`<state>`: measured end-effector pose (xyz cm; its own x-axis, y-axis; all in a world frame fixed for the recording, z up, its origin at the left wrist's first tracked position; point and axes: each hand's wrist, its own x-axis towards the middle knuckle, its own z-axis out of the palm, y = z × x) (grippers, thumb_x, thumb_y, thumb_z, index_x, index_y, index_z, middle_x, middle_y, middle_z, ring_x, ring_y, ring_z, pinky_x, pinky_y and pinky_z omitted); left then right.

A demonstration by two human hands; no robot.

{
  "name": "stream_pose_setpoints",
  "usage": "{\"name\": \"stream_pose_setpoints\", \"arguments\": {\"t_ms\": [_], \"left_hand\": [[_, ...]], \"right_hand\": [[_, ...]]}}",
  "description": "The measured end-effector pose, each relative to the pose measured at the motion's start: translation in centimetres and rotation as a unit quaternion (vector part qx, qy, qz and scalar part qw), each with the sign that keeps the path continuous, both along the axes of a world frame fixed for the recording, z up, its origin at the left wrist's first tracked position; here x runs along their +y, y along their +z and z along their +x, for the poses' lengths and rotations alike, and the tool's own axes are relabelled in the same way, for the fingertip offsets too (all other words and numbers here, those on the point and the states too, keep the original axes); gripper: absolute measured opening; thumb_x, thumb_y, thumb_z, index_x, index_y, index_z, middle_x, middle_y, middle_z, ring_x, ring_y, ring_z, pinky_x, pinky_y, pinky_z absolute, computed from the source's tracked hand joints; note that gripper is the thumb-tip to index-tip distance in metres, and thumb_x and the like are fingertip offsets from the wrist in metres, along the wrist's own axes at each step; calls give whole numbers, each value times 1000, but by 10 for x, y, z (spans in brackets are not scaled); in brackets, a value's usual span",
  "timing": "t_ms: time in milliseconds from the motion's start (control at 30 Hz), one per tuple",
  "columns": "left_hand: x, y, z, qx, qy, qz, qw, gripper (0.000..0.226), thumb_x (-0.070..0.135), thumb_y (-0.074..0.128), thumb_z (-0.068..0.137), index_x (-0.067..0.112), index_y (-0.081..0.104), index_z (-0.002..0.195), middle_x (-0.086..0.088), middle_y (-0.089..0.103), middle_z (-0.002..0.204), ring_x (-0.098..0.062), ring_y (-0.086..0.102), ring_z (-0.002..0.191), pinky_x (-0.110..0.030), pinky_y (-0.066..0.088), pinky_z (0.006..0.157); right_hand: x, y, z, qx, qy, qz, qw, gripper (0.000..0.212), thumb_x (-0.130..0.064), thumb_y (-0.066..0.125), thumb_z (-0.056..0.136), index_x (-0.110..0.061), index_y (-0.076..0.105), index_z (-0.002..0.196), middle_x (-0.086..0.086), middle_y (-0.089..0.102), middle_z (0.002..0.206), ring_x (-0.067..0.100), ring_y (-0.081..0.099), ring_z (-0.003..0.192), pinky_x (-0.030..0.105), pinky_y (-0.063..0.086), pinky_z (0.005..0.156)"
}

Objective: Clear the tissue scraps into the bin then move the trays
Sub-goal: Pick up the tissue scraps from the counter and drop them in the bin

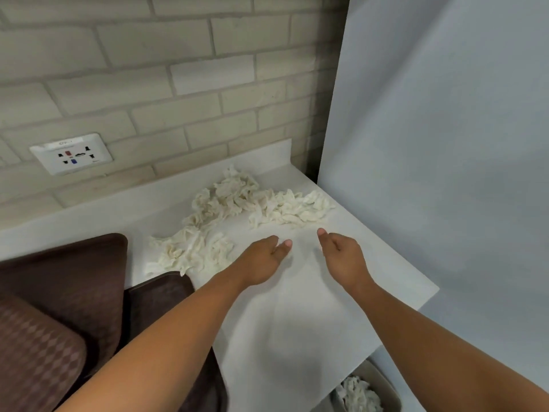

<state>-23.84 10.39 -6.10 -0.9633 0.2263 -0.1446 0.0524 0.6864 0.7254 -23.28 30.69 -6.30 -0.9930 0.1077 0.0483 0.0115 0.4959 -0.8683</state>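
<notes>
White tissue scraps (237,215) lie in a long heap on the white counter (297,307), running from the back right corner down to the left. My left hand (261,260) hovers just in front of the heap, fingers loosely curled, holding nothing. My right hand (341,254) is beside it to the right, thumb out, fingers loosely curled and also holding nothing. Dark brown trays (74,278) lie stacked and overlapping at the left, under my left forearm. A grey bin (383,385) with tissue scraps inside sits below the counter's front right corner.
A brick wall with a white socket plate (71,154) backs the counter. A tall pale panel (445,144) stands right of the counter. The counter edge runs diagonally at the right.
</notes>
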Motion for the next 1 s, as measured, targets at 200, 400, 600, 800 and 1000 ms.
{"name": "stream_pose_setpoints", "arguments": {"t_ms": [200,400,600,800,1000], "left_hand": [[65,16,32,71,68,86,991,45,47,58,92,9,47,70,-4,50,59,-23,56,51,-41,55,57],[149,29,78,6,61,114,992,10,30,47,101,20,47,101,-5,68,93,-18,68,61,-23,52,55],[219,11,134,-36,-31,95,994,14,41,47,101,30,55,95,4,65,88,-12,56,71,-26,46,63],[273,-25,182,-24,-18,52,998,57,57,41,98,18,27,58,8,29,50,-7,27,46,-23,22,48],[289,-102,206,-100,-16,-12,995,62,49,41,101,17,29,49,5,34,45,-13,34,45,-31,29,51]], "right_hand": [[58,12,48,-31,3,-51,998,53,-45,48,99,-15,27,60,-5,25,53,10,26,49,23,25,51],[137,16,104,-112,1,-83,990,40,-40,38,101,-17,39,69,2,41,70,19,39,51,27,39,48],[205,5,161,-81,-7,-43,996,30,-29,34,105,-12,53,88,3,57,84,14,53,77,31,42,73],[248,-43,202,-148,-24,-119,981,33,-23,38,103,-16,45,71,0,46,70,12,42,63,26,33,63],[253,-126,238,-210,-48,-46,975,38,-28,41,103,-23,48,66,-7,49,66,15,47,70,29,36,71]]}}
